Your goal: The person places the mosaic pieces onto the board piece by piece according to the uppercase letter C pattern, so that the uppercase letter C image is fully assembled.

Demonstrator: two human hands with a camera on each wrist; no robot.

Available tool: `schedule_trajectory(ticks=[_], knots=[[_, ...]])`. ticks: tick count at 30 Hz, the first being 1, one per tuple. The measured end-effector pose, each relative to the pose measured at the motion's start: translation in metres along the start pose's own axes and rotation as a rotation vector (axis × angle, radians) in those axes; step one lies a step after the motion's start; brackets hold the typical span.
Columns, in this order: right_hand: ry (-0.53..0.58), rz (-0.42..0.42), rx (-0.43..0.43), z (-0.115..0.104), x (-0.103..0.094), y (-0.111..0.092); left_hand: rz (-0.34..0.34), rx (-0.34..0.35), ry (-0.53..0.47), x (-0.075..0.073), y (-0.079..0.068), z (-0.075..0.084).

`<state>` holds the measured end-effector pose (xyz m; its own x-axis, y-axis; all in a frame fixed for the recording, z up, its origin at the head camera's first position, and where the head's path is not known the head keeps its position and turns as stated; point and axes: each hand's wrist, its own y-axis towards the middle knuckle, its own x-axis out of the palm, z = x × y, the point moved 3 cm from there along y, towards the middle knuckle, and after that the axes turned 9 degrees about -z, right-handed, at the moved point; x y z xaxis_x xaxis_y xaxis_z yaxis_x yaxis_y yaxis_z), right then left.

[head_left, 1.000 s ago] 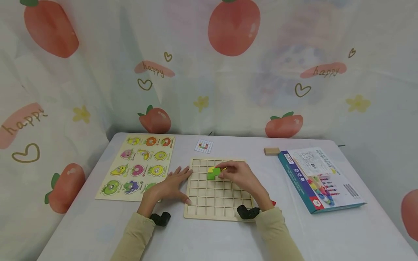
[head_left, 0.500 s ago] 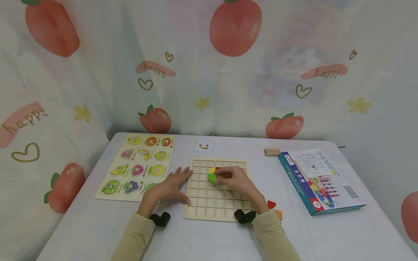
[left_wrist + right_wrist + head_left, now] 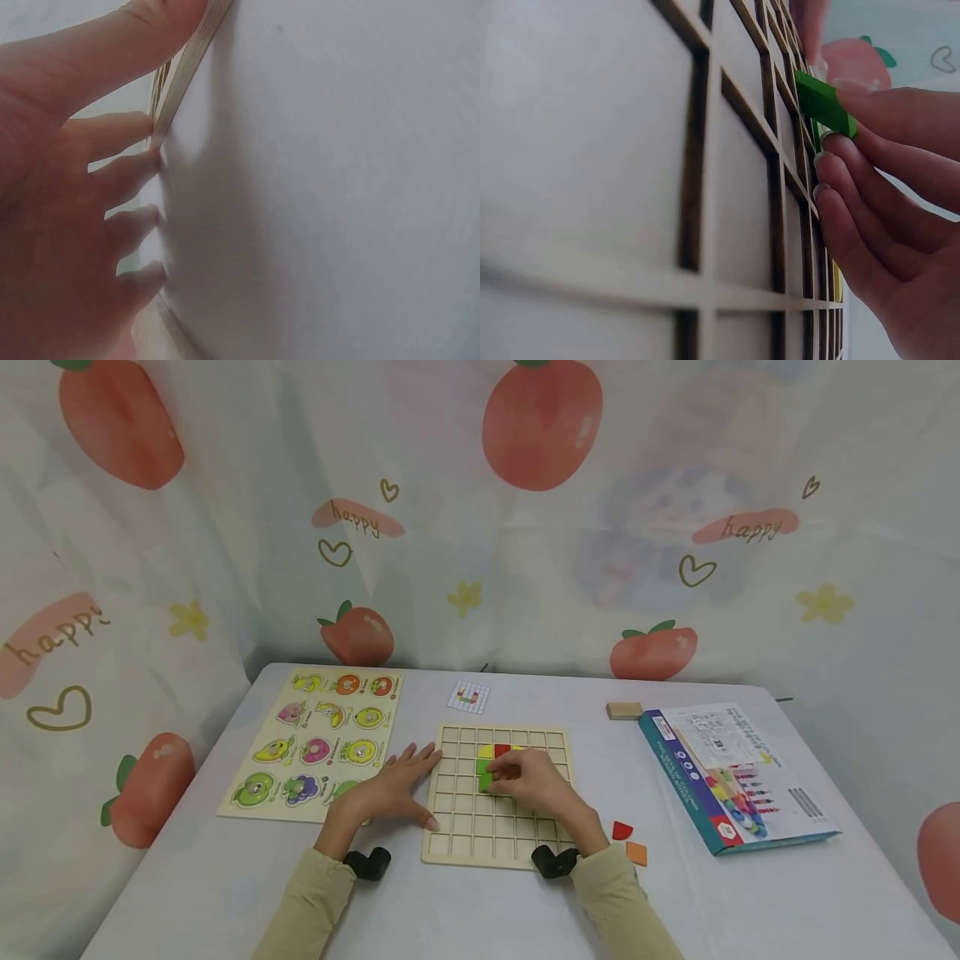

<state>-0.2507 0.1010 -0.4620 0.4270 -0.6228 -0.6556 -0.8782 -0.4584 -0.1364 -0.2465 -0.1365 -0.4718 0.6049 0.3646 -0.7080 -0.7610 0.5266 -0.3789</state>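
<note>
A wooden grid board (image 3: 457, 814) lies in the middle of the table. My right hand (image 3: 528, 777) pinches a green tile (image 3: 823, 103) between thumb and fingers, tilted at the grid surface in the right wrist view. Just beyond it on the board sit another green tile (image 3: 482, 766), a yellow piece (image 3: 486, 751), a red tile (image 3: 502, 750) and a second yellow piece, partly hidden by the hand. My left hand (image 3: 393, 785) lies with fingers spread along the board's left edge; in the left wrist view its fingertips (image 3: 154, 161) touch that edge.
To the left lies a fruit puzzle board (image 3: 281, 802). A small pattern card (image 3: 468, 697) is behind the grid. At right are a wooden block (image 3: 624, 711) and a printed box (image 3: 738, 777). A red piece (image 3: 622, 831) and an orange tile (image 3: 637, 854) lie by my right forearm.
My right hand has moved toward me over the board with the green tile, about one cell. More of the red tile, and the loose pieces by the forearm, now show. The left hand stays put.
</note>
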Motion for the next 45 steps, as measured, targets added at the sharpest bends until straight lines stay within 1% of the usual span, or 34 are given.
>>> schedule_trajectory(ticks=[11, 16, 20, 24, 28, 37, 40, 45], knots=[[-0.066, 0.014, 0.011, -0.006, 0.006, 0.001, -0.003, 0.0, 0.001, 0.0, 0.001, 0.001], [-0.06, 0.002, 0.022, -0.006, 0.004, -0.001, 0.001, 0.002, -0.014, 0.0, -0.001, 0.001], [-0.035, -0.009, 0.009, -0.005, 0.0, -0.006, 0.007, 0.0, -0.018, 0.002, -0.003, 0.0], [0.015, -0.01, -0.013, -0.006, -0.009, -0.014, 0.006, -0.003, -0.016, 0.002, -0.002, 0.0], [0.046, 0.022, -0.021, -0.005, -0.02, -0.025, -0.001, -0.004, -0.009, 0.0, -0.001, 0.001], [0.005, 0.129, 0.063, 0.014, -0.036, -0.047, -0.004, 0.008, 0.002, -0.001, 0.0, -0.001], [-0.002, 0.144, 0.081, 0.02, -0.041, -0.057, -0.001, 0.01, 0.003, 0.0, 0.001, -0.002], [-0.016, 0.152, 0.142, 0.031, -0.049, -0.074, -0.002, 0.015, 0.01, 0.0, 0.002, -0.002]])
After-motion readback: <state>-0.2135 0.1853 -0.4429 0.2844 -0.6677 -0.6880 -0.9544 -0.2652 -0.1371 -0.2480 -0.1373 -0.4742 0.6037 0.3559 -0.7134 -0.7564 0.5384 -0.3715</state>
